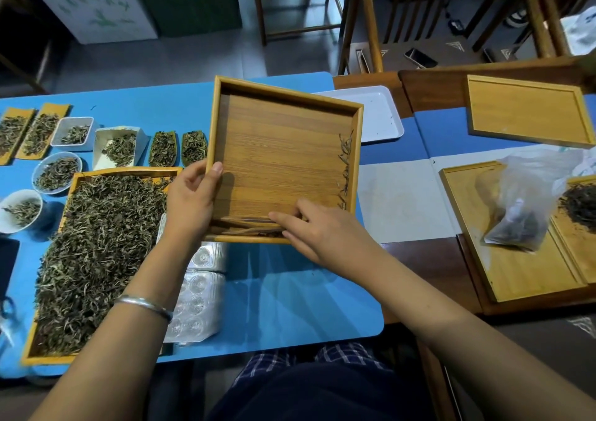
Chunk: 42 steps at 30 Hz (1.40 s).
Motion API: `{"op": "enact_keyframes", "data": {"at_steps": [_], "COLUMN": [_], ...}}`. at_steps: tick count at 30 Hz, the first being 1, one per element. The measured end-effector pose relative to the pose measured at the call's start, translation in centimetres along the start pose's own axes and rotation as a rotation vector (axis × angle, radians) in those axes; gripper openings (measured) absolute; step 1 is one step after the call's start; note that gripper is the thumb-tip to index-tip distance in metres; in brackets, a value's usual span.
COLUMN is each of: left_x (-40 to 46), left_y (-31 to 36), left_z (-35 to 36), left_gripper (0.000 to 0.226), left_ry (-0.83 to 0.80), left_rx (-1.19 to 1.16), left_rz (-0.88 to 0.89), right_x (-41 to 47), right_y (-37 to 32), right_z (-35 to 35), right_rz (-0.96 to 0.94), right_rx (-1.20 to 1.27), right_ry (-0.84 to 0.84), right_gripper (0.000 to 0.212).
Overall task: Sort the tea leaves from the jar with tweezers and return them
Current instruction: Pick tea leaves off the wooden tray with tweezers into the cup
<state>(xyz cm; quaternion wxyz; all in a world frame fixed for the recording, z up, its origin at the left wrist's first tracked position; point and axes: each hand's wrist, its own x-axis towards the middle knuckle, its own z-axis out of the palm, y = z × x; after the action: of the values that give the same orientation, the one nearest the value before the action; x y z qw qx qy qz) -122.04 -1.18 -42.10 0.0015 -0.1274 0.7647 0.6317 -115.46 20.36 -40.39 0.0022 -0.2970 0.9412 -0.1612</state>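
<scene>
My left hand (190, 201) grips the left rim of a square bamboo tray (277, 149), held tilted above the blue table (290, 291). A few tea leaves (346, 162) lie along the tray's right wall. Thin tweezers (245, 222) and some leaf bits rest against its near wall. My right hand (319, 230) reaches over the near rim with its fingertips on the tweezers; whether it grips them is unclear. A long bamboo tray (129, 171) heaped with loose tea leaves (96, 246) lies at the left. No jar is visible.
Small bowls and bamboo scoops of leaves (119, 148) line the table's far left. A clear plastic blister tray (196, 301) lies under my left wrist. A white tray (380, 111) sits behind. More bamboo trays (529, 111) and a plastic bag (522, 207) lie at the right.
</scene>
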Motion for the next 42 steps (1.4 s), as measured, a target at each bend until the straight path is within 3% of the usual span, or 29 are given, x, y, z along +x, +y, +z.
{"op": "enact_keyframes", "data": {"at_steps": [17,23,29,33,42], "left_x": [0.0,-0.3,-0.3,-0.5,-0.5], "left_y": [0.3,0.4,1.0,1.2,1.2], "left_z": [0.1,0.5,0.8,0.9,0.9], "left_gripper": [0.028,0.027,0.03,0.029,0.028], "left_ry": [-0.041,-0.028,-0.056,-0.06,-0.043], "left_rx": [0.021,0.034,0.063,0.067,0.063], "left_rz": [-0.008,0.018,0.035,0.032,0.035], "right_x": [-1.5,-6.8,-5.5,-3.7,-2.0], "right_y": [1.0,3.5,5.3,5.8,5.4], "right_z": [-0.2,-0.3,-3.0,-3.2,-2.1], "right_rz": [0.031,0.205,0.476,0.637,0.736], "right_rx": [-0.006,0.01,-0.069,-0.169,-0.292], "right_ry": [0.029,0.013,0.282,0.253,0.223], "right_gripper": [0.033,0.037,0.031,0.032,0.04]}}
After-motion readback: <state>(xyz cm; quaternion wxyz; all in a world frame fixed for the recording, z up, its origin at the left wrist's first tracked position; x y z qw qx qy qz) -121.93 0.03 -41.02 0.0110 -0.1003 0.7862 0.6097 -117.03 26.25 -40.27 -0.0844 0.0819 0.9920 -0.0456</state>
